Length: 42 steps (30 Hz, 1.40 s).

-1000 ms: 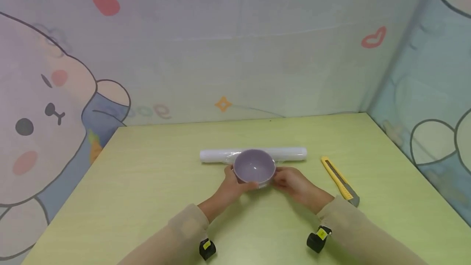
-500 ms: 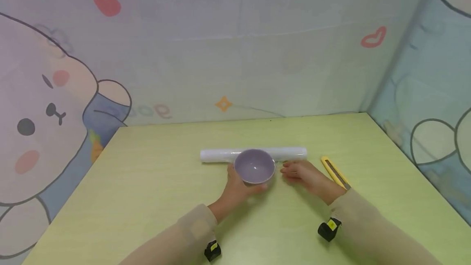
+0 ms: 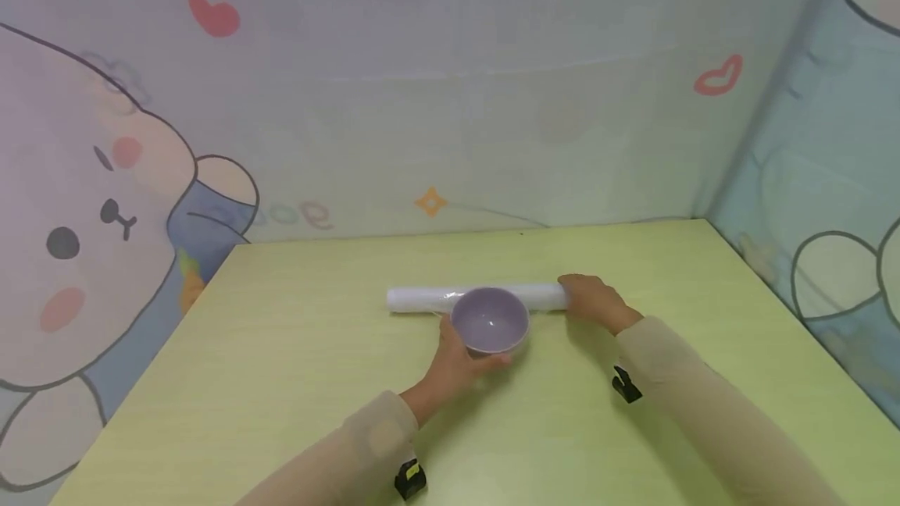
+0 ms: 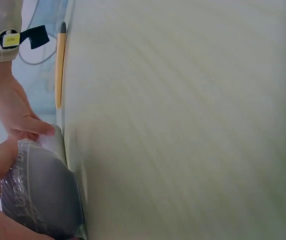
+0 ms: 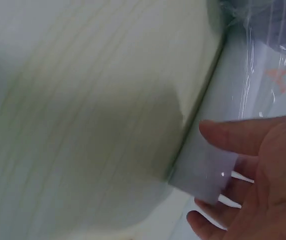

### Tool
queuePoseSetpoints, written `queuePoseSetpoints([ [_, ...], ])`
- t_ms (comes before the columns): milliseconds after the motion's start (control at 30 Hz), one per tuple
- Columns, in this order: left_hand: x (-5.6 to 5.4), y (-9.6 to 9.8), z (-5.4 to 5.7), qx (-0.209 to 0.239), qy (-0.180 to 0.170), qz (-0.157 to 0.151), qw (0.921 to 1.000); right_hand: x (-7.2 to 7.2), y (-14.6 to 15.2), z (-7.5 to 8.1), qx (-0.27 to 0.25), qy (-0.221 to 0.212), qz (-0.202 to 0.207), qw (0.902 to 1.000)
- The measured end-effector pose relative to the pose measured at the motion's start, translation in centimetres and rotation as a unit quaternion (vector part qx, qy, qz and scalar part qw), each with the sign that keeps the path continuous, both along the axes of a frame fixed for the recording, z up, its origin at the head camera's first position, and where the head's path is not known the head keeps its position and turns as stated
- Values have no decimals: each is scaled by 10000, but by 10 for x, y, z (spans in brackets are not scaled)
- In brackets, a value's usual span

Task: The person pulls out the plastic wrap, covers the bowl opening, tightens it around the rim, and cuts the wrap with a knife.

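A purple bowl (image 3: 490, 321) sits upright mid-table, and clear film clings to its outside wall (image 4: 53, 190). My left hand (image 3: 451, 365) grips the bowl's near left side, thumb along the front. Behind the bowl lies a white roll of cling film (image 3: 422, 300), partly hidden by it. At the roll's right end my right hand (image 3: 596, 303) holds it. The right wrist view has the thumb on one side of the roll (image 5: 208, 165) and the other fingers behind it. Loose film (image 5: 248, 75) stretches between roll and bowl.
A yellow box cutter (image 4: 60, 70) lies on the table to the right; the right forearm covers it in the head view. Printed cloth walls (image 3: 450, 139) rise behind the table (image 3: 295, 381) and at its right side.
My right hand has left the bowl's right side and moved right and back to the cling film roll's end. The left hand stays on the bowl; its thumb slid slightly right.
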State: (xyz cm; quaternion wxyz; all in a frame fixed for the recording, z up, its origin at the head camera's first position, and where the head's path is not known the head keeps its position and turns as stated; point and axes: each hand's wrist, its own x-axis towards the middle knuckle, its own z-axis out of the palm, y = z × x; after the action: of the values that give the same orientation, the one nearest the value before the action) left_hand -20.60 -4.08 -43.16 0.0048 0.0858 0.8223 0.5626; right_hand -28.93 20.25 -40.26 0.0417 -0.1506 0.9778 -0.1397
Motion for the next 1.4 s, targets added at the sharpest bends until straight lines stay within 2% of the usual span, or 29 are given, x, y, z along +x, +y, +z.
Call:
queuePoseSetpoints([
  [233, 0, -2, 1, -132, -204, -75, 9997, 1, -2, -4, 461, 251, -208, 9984],
  [500, -10, -13, 1, -34, 22, -539, 9985, 7, -5, -2, 611, 427, -306, 9968],
  [700, -19, -25, 2, -109, -137, -879, 9960, 13, -6, -3, 749, 828, -223, 9935],
  [1067, -31, -40, 6, -285, -715, -1481, 9860, 24, 2, -6, 916, 1356, -243, 9862],
  [1267, -39, -48, 7, -455, -672, -1894, 9785, 34, 6, -8, 1203, 1528, -326, 9804],
  [1400, -43, -54, 9, -662, -831, -2002, 9740, 42, 6, -9, 1197, 1577, -383, 9795],
])
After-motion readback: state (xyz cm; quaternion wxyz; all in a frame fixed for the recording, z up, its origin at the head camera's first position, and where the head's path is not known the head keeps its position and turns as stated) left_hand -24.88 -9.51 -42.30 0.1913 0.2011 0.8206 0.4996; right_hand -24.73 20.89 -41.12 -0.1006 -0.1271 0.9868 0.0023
